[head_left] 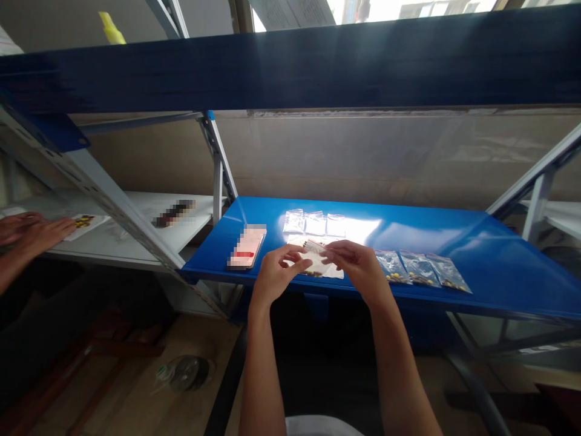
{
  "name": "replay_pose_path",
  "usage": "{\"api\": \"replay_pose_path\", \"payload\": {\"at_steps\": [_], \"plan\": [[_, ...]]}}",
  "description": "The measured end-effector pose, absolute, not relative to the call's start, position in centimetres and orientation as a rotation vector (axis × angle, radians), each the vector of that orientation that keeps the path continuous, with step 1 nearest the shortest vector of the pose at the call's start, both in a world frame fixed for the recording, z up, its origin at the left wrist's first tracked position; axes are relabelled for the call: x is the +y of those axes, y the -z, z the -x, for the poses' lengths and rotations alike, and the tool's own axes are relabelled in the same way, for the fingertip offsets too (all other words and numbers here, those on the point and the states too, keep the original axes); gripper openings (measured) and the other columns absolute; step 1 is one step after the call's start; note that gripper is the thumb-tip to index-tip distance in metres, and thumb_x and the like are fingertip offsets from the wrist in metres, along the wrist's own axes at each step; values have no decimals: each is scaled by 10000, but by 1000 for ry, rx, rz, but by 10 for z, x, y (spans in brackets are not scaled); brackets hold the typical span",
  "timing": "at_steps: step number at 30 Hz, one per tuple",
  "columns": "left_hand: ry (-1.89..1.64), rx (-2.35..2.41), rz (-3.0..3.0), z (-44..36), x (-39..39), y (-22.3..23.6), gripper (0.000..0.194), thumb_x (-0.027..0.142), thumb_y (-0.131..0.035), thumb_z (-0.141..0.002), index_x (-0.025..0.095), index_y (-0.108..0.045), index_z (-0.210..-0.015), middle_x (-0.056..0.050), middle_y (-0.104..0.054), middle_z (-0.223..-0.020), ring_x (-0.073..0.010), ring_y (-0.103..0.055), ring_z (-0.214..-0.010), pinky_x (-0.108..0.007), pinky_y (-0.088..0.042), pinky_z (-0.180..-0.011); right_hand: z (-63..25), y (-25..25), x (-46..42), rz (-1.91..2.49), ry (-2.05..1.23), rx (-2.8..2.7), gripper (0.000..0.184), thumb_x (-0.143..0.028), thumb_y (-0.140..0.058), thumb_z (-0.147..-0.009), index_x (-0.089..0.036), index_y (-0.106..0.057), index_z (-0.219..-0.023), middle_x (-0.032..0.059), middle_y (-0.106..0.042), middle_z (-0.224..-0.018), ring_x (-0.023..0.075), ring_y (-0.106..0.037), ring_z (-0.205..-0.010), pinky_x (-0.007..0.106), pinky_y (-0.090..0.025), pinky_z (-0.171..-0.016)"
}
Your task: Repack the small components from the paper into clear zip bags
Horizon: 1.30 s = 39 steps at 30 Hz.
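Note:
Both my hands are raised just above the front edge of a blue shelf (476, 242). My left hand (275, 272) and my right hand (356, 260) pinch the top edge of one small clear plastic bag (318, 257), fingers closed on it from either side. Small dark and yellow pieces lie at the bag's bottom. Behind it, three clear bags (314, 223) lie in a row on the shelf. To the right of my right hand, three more bags (422, 269) holding small yellow pieces lie side by side.
A blurred phone-like object (247, 247) lies left of my hands. A grey shelf (131, 233) adjoins on the left, where another person's hands (31, 233) rest by a bag. A dark blue upper shelf (290, 60) overhangs. A round glass object (186, 372) sits on the floor.

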<state>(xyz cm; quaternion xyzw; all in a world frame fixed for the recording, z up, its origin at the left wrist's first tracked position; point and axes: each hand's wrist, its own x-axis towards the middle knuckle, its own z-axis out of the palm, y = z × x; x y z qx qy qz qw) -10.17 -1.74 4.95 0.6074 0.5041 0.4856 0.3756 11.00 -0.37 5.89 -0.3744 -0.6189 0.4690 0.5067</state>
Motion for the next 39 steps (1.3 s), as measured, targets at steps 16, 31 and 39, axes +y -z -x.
{"api": "replay_pose_path", "payload": {"at_steps": [16,31,39], "plan": [[-1368,1216,-1448,91,-18,-52,212,394,-686,-905,184,-717,-891,-26,-710,-831,-183,-686,-803,-254,-484,-680,-106,-59,-4,973,-1271,-1494,314,-489,-789,-805,-178,-747,-826,66,-765,-752,200,-706,-715,292,-496,-628],[-1387,1235,-1419,82,-19,-50,266,424,-741,-862,168,-731,-791,-24,-718,-719,-199,-704,-739,-290,-519,-735,-99,-59,-1,892,-1262,-1575,310,-495,-752,-848,-189,-717,-882,54,-749,-823,193,-680,-749,291,-517,-640],[-1297,1169,-1446,78,-19,-50,260,424,-762,-850,180,-778,-939,-58,-773,-924,-223,-713,-884,-291,-532,-771,-102,-53,2,856,-1197,-1606,222,-412,-738,-867,-198,-706,-822,39,-726,-788,198,-684,-773,312,-536,-714]]}}
